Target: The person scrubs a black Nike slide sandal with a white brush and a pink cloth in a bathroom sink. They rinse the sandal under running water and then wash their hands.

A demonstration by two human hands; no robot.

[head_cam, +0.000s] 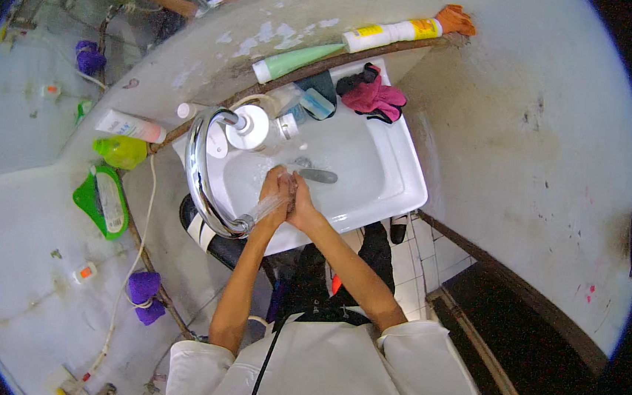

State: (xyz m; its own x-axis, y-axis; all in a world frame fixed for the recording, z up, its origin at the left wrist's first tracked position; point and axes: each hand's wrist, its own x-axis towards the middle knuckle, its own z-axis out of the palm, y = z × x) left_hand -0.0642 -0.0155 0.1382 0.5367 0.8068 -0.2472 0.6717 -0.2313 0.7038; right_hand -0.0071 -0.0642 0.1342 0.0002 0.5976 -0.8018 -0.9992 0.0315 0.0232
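Water runs from the curved chrome faucet [199, 177] onto my two hands, which are together over the white sink basin [364, 151]. My left hand [276, 194] and my right hand [302, 199] touch each other, palms turned inward, with fingers partly bent. Whether something small lies between them is hidden by the water and the fingers. Just past my fingertips, a grey oblong object [319, 175] lies in the basin near the drain. A white round-topped pump bottle [249, 128] stands at the sink's back left, with a clear bottle [287, 127] beside it.
Pink and black cloth [377, 97] hangs on the sink's far corner, near a blue item [318, 104]. The ledge bears a green tube [299, 62], white and yellow tubes [390, 35] and an orange glove-like item [455, 20]. At left are a green-yellow bottle [122, 151] and a green container [105, 203].
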